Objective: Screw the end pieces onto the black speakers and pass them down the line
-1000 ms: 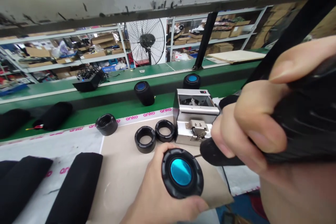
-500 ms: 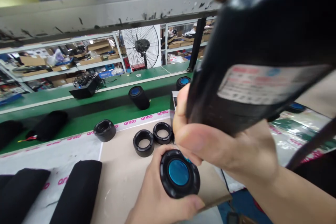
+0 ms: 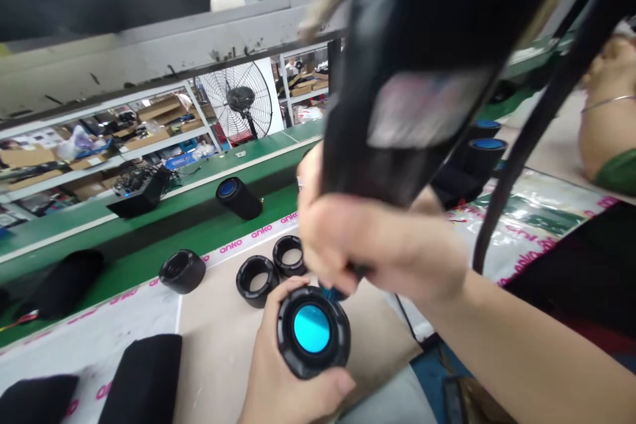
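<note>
Low in the middle, my left hand [image 3: 283,371] is closed round a black speaker ring with a shiny blue disc [image 3: 312,328] in its centre, the blue face turned up. My right hand [image 3: 368,245] grips a large black hand-held tool [image 3: 412,33] with a blurred white label. The tool's body rises close to the camera, and its working end is hidden behind my fingers. A small blue piece shows beneath my right hand, beside the ring's far edge. Just beyond my left hand stand two empty black rings [image 3: 257,280], with another black ring [image 3: 182,271] further left.
Black fabric-covered pieces [image 3: 144,377] lie at the lower left. A black cylindrical speaker [image 3: 238,197] stands on the green belt [image 3: 278,192]. A metal beam [image 3: 149,46] crosses above. Another person's arm [image 3: 609,112] and more speakers [image 3: 487,149] are at the right.
The view has swung to the right, so most things shift left. Both hands still hold the ring and the tool. My right hand and the tool sit lower against the ring.
</note>
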The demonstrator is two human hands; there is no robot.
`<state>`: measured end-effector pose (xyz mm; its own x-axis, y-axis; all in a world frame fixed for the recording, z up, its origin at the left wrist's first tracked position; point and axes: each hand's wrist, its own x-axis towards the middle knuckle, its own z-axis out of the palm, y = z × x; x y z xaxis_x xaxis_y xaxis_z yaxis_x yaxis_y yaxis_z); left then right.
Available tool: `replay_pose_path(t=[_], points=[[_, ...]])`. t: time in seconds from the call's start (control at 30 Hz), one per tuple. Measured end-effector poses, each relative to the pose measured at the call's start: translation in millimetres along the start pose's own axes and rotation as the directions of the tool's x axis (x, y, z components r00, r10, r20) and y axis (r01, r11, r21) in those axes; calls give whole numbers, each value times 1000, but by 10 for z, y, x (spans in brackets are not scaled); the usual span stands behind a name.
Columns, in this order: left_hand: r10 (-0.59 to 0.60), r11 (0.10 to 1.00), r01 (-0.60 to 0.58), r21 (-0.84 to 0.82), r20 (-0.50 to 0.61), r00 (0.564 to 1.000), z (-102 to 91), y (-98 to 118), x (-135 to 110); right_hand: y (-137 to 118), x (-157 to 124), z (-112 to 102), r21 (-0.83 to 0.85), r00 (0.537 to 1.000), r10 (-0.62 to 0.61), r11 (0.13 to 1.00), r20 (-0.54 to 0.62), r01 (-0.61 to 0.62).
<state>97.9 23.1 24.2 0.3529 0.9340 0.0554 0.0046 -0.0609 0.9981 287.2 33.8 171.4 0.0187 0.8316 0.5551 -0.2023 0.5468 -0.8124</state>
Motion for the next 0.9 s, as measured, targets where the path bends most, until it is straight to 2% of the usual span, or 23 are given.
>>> replay_pose_path(t=[0.07, 0.1, 0.13, 0.2, 0.37, 0.57, 0.63, 0.77, 0.83, 0.9], points=[[-15, 1000, 16, -23, 13, 1000, 9, 0, 3, 111, -11, -98, 5, 981, -111, 994, -158, 113], [-27, 999, 28, -37, 25, 999, 14, 1, 6, 192, -9, -157, -29, 957, -154, 988, -247, 152], [-37, 998, 39, -53, 40, 999, 18, 2, 9, 286, -4, -220, -83, 926, -187, 982, -329, 169], [-44, 995, 49, -83, 62, 997, 26, 4, 14, 489, 15, -338, -159, 892, -191, 978, -410, 137], [-36, 995, 42, -93, 63, 997, 33, -23, 11, 849, 37, -484, -169, 900, -97, 985, -425, 27], [-2, 994, 8, -105, 57, 998, -23, -99, 99, 865, -89, -455, -114, 927, 88, 984, -366, -138], [-31, 996, 38, -86, 73, 997, -47, -91, 139, 793, -116, -441, -119, 922, 55, 987, -383, -108], [-103, 992, 109, -71, 87, 991, -58, -49, 155, 677, -54, -413, -195, 885, -133, 980, -446, 49], [-119, 989, 125, -74, 83, 989, -53, -38, 141, 695, -2, -398, -228, 879, -154, 972, -451, 54], [-125, 989, 132, -73, 89, 988, -54, -33, 130, 761, 29, -391, -243, 884, -126, 970, -449, 14]])
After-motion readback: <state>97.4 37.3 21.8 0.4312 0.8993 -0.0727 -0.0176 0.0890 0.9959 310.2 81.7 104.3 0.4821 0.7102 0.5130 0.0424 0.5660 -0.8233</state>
